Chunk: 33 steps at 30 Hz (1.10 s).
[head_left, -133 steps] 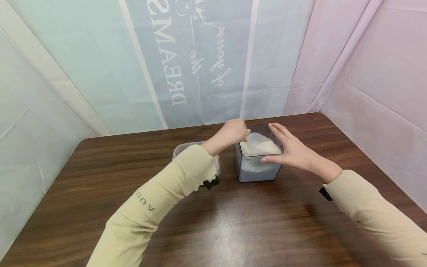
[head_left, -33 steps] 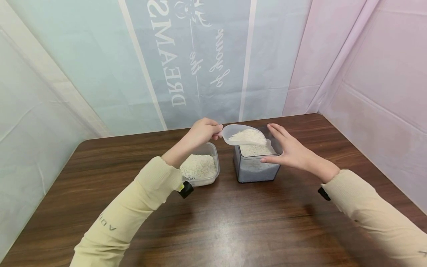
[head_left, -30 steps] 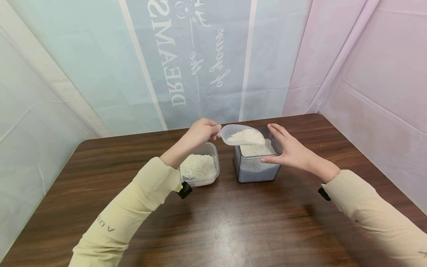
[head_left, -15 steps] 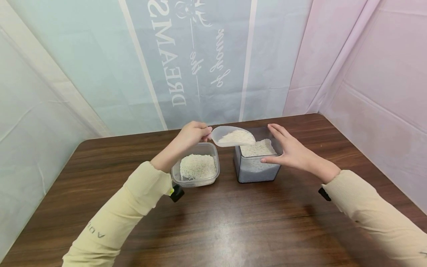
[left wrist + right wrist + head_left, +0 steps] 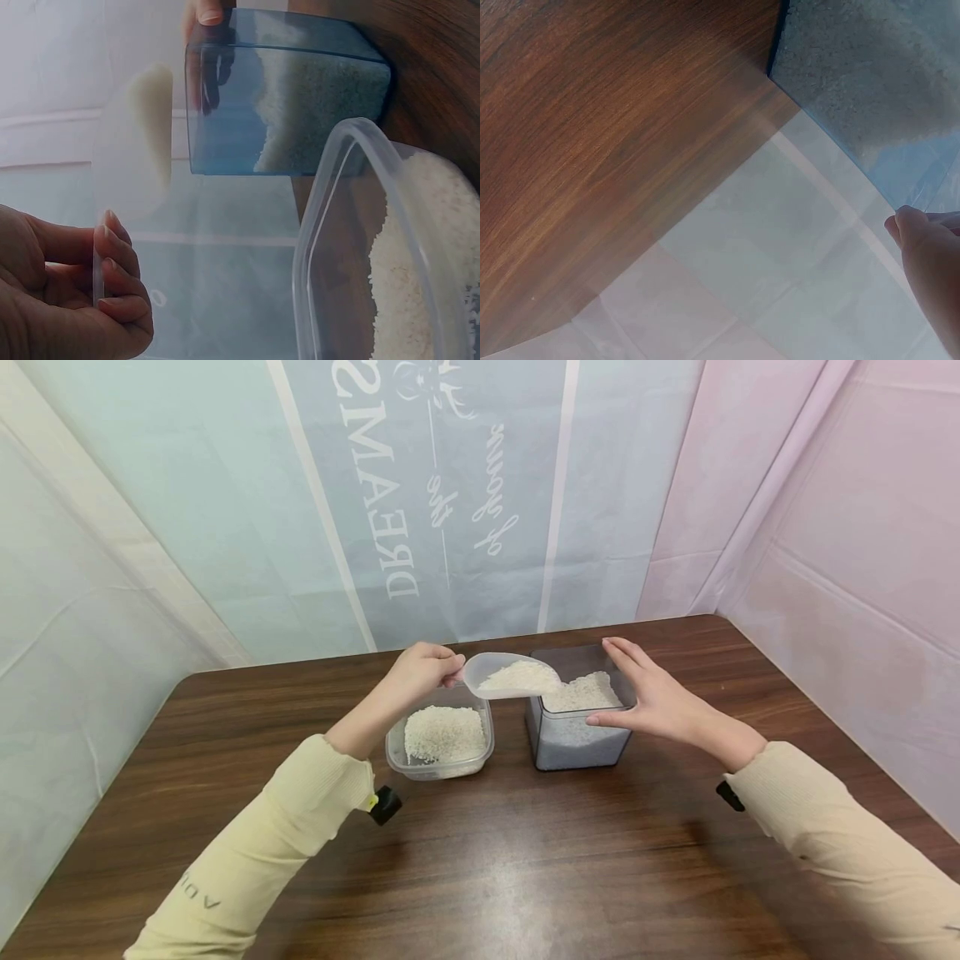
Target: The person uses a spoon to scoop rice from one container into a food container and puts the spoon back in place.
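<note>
My left hand [image 5: 422,675] grips the handle of a translucent plastic scoop [image 5: 474,675], heaped with white rice. The scoop is raised, its tip overlapping the left rim of a tinted clear rice container [image 5: 577,750]. My right hand [image 5: 654,692] holds that container at its right side, thumb on the front rim and fingers at the back. Rice inside slopes up towards the right. Below my left hand stands a clear plastic tub [image 5: 489,745] with a mound of rice [image 5: 444,732]. In the left wrist view, curled fingers [image 5: 124,262] wrap the scoop's handle.
Both vessels stand near the back of a dark wooden table [image 5: 480,860], with a narrow gap between them. A printed cloth [image 5: 480,527] hangs behind the table, and pale cloth walls flank both sides. Dark cameras sit at both wrists.
My left hand has lifted the scoop from the container's rice, loaded, and carried it left and lately slightly down towards the tub. My right hand stays at the container.
</note>
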Available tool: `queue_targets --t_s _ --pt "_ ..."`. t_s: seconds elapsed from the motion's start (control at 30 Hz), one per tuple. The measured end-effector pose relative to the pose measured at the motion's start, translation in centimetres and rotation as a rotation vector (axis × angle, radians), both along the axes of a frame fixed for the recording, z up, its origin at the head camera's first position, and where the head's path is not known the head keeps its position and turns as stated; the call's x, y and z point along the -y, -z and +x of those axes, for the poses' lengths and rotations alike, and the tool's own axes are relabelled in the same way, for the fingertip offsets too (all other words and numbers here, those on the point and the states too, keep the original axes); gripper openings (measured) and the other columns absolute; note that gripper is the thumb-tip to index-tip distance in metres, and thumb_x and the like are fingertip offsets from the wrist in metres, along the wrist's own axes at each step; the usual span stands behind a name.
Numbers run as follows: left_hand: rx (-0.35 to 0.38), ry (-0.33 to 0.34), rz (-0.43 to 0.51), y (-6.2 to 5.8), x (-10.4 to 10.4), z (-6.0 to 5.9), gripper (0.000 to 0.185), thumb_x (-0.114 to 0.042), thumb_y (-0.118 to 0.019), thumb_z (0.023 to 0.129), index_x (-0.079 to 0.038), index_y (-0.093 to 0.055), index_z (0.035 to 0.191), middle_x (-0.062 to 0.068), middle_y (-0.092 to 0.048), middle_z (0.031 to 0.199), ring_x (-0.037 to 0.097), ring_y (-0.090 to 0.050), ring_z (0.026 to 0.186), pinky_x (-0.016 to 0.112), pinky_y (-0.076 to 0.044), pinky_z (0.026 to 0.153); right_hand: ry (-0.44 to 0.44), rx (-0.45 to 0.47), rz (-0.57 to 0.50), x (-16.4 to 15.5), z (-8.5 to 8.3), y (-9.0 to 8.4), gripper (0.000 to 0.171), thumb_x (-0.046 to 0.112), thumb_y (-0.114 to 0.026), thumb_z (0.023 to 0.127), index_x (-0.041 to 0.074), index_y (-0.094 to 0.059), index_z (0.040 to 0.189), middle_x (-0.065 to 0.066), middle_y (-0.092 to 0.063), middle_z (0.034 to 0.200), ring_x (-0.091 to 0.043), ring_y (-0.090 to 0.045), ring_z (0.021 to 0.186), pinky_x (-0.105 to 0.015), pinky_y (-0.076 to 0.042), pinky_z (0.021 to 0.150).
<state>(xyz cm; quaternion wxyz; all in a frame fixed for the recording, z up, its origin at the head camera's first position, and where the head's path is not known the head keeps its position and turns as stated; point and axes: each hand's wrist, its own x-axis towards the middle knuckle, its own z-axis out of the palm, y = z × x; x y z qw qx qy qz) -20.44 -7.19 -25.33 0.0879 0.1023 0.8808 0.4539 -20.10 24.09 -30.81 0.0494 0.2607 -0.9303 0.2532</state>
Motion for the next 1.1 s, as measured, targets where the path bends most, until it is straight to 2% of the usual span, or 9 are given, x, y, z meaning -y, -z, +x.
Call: queue_targets --t_s 0.2,0.37,0.57,0.9,1.1 --pt "0.015 -0.018 0.025 0.5 0.6 0.2 0.028 -0.017 -0.046 0.094 -0.001 -0.057 0.073 -0.001 -0.049 0.063 0.015 -0.045 0.069 0.026 -0.036 0.07 0.006 -0.001 0.007 -0.1 -0.1 0.0 0.101 0.043 -0.074 0.071 -0.001 -0.018 0.143 -0.016 -0.02 0.145 -0.036 -0.029 0.128 -0.052 -0.028 0.098" --pt "0.013 -0.035 0.042 0.8 1.2 0.4 0.027 -0.015 -0.048 0.093 -0.001 -0.057 0.072 -0.002 -0.047 0.059 0.012 -0.042 0.063 0.025 -0.035 0.066 0.011 0.012 0.013 -0.1 -0.1 0.0 0.102 0.044 -0.073 0.072 0.001 -0.016 0.144 -0.015 -0.019 0.146 -0.036 -0.027 0.129 -0.053 -0.027 0.098" --pt "-0.008 -0.039 0.012 1.2 1.8 0.6 0.029 -0.017 -0.047 0.092 -0.004 -0.057 0.068 -0.002 -0.048 0.059 0.014 -0.043 0.064 0.026 -0.034 0.066 0.012 0.015 0.008 0.0 -0.1 -0.1 0.101 0.044 -0.074 0.072 0.0 -0.017 0.143 -0.016 -0.019 0.146 -0.036 -0.027 0.129 -0.053 -0.027 0.099" --pt "-0.031 -0.062 -0.01 1.4 2.7 0.7 0.029 -0.017 -0.047 0.091 -0.002 -0.055 0.067 -0.002 -0.047 0.06 0.015 -0.044 0.066 0.027 -0.035 0.068 0.005 0.01 -0.002 0.1 0.0 -0.1 0.101 0.043 -0.074 0.072 -0.001 -0.018 0.143 -0.015 -0.02 0.145 -0.035 -0.029 0.128 -0.052 -0.028 0.098" --pt "-0.035 -0.072 -0.027 1.6 3.4 0.9 0.031 -0.019 -0.046 0.091 -0.004 -0.053 0.064 0.0 -0.046 0.061 0.015 -0.039 0.06 0.027 -0.032 0.061 0.007 0.012 -0.001 0.1 0.0 -0.2 0.101 0.043 -0.074 0.071 -0.001 -0.018 0.143 -0.016 -0.02 0.145 -0.035 -0.029 0.128 -0.052 -0.027 0.098"
